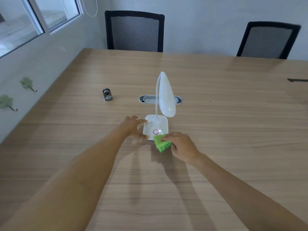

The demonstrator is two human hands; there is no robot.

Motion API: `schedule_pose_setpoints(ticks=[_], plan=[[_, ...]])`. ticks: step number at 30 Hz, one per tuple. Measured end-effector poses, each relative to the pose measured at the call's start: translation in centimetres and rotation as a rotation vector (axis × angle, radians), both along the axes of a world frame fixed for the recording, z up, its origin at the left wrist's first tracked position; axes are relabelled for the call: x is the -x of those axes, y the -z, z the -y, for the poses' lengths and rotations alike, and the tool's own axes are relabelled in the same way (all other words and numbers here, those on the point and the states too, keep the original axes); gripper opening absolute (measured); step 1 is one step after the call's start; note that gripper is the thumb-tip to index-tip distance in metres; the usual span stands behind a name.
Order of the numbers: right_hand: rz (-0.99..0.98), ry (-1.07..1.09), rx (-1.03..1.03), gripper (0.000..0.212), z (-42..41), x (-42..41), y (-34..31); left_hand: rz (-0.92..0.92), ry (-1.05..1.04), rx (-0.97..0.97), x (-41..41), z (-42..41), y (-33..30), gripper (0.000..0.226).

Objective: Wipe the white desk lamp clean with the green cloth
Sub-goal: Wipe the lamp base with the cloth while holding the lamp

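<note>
1. White desk lamp (156, 127) stands upright near the middle of the wooden bench (233, 114), its square base flat on the surface, thin neck rising from the rear of the base and curving over into a teardrop head that hangs above the base's right rear corner.
2. Base top shows a pink ring (155, 132) toward the near edge and a scatter of dark specks across the left rear part.
3. Left hand (134, 126) sits at the base's left side — fingers spread, open, index tip touching the rear left corner, thumb at the near left corner; it brackets the base rather than closing on it.
4. Right hand (181, 146) is closed around the green cloth (161, 143), which is bunched and folded, its upper edge lying over the base's near right corner, just beside the pink ring.
5. Cloth's lower part hangs past the base edge, above the bench.
6. Small pale crumbs dot the bench in front of the lamp.
7. Behind the lamp — an oval grey cable port (146, 99) set into the bench; to its left a small metal cylinder-shaped fitting (107, 94).
8. Two black mesh chairs (134, 31) at the far edge of the bench, well apart.
9. Left wall carries two green leaf-shaped hooks (27, 83).
</note>
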State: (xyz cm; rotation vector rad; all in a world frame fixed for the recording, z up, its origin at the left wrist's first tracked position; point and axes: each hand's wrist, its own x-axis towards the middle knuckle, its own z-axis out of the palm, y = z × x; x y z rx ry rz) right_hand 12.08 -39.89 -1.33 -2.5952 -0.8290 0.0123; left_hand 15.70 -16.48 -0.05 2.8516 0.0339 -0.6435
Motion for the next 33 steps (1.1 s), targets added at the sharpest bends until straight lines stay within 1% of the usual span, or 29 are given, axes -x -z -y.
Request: schedule_pose_setpoints(ticks=[2, 4, 10, 12, 14, 17, 20, 22, 25, 27, 29, 33], plan=[[0.046, 0.071, -0.038, 0.053, -0.8, -0.9, -1.1, -0.003, -0.013, 0.017, 0.2, 0.0, -0.1, 0.096], [0.084, 0.102, -0.023, 0.055, -2.6, -2.4, -2.2, 0.010, -0.016, 0.020, 0.3, 0.1, -0.2, 0.094], [0.017, 0.039, 0.246, 0.051, -6.5, -4.7, -1.6, 0.010, -0.020, 0.034, 0.3, 0.0, -0.1, 0.096], [0.000, 0.034, 0.276, 0.054, -6.2, -4.4, -1.1, 0.015, -0.022, 0.041, 0.4, -0.1, -0.2, 0.096], [-0.018, 0.039, 0.262, 0.058, -5.3, -3.6, -0.8, 0.016, -0.024, 0.048, 0.3, -0.2, 0.0, 0.096], [-0.033, -0.013, 0.264, 0.058, -3.2, -1.9, -0.5, 0.006, 0.002, 0.017, 0.1, -0.4, 0.3, 0.099], [-0.080, -0.040, 0.187, 0.057, -1.0, -1.0, -0.7, 0.012, -0.010, 0.034, 0.2, -0.3, 0.0, 0.095], [-0.080, -0.003, 0.110, 0.055, -0.6, -1.5, -1.3, 0.015, -0.018, 0.044, 0.3, -0.3, -0.1, 0.094], [0.009, 0.083, 0.007, 0.055, -1.9, -3.2, -2.3, 0.016, -0.019, 0.039, 0.4, -0.2, -0.2, 0.094], [0.023, 0.145, -0.027, 0.054, -3.3, -4.2, -2.6, 0.021, -0.024, 0.047, 0.5, -0.2, -0.2, 0.094], [-0.007, 0.152, -0.023, 0.051, -4.4, -4.5, -2.6, 0.028, -0.021, 0.045, 0.6, -0.1, -0.2, 0.094], [-0.041, 0.094, 0.098, 0.050, -4.4, -3.3, -1.3, 0.025, -0.015, 0.029, 0.4, -0.1, -0.2, 0.094]])
